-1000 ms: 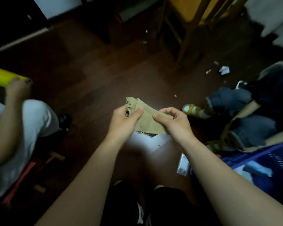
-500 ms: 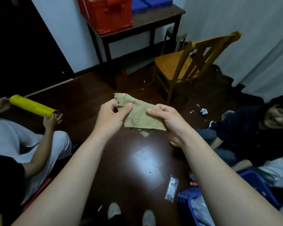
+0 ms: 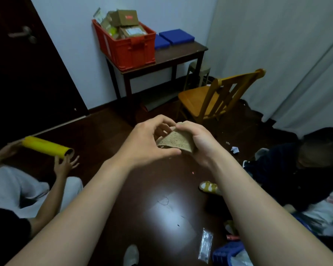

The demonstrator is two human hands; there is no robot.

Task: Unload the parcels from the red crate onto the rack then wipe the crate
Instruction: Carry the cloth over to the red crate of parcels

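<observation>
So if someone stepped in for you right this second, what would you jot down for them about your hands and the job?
Left hand: pinches the tan cloth.
Right hand: grips the same cloth, held up over the floor.
Red crate: across the room on the dark table, heaped with parcels.
Done: cloth picked up; no unloading evident.
Left: move all the parcels to the rack (I cannot pick it out in view), then wipe the crate.

Bare forearms stretched forward, left hand [image 3: 144, 143] and right hand [image 3: 201, 144] nearly touching — fingers [image 3: 161, 120] curled (both hands), pinching a cloth [image 3: 176, 141].
</observation>
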